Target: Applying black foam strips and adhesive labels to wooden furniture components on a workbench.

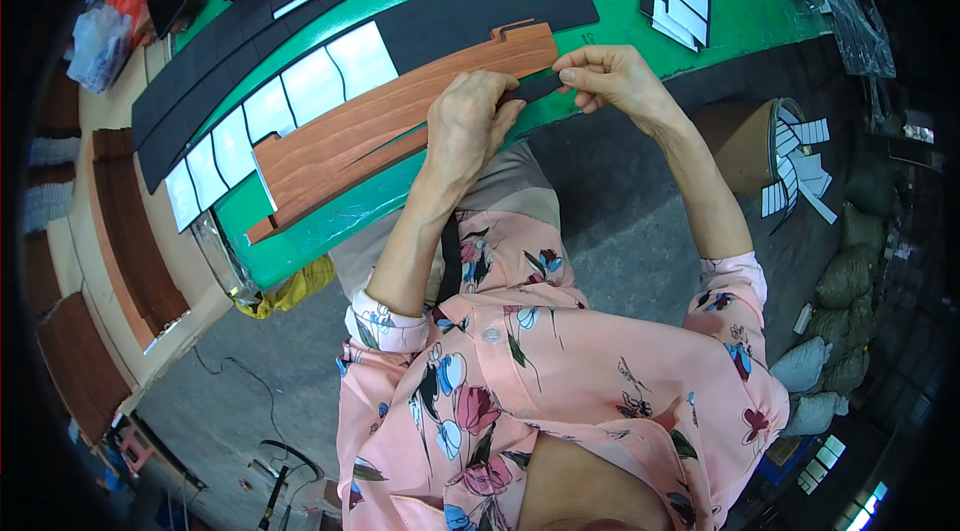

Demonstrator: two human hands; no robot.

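Both hands pinch thin black strip (matte, dark).

The person wears a salmon-pink blouse printed with flowers in dark pink, white and pale blue on thin dark stems with green leaves. A small clear button sits on its front. The sleeves end at the elbows in gathered cuffs, well back from each hand, leaving both forearms bare. No rings, watch or gloves show on the left hand or the right hand.
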